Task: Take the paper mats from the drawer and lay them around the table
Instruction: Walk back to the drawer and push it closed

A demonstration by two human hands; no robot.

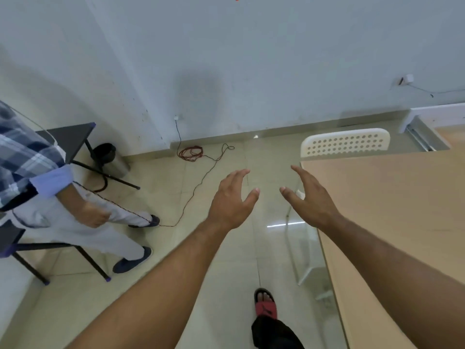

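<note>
My left hand point(232, 197) and my right hand point(308, 195) are stretched out in front of me over the tiled floor, palms facing each other, fingers apart, holding nothing. The light wooden table point(392, 210) fills the right side; my right hand hovers just beside its left edge. No paper mats and no drawer show in this view.
A white perforated chair point(344, 143) stands at the table's far end. A person in a plaid shirt point(27, 157) stands at the left by black tables point(68, 137). A metal bin point(110, 159) and a red cable point(191, 153) lie by the wall. My sandalled foot point(265, 303) is below.
</note>
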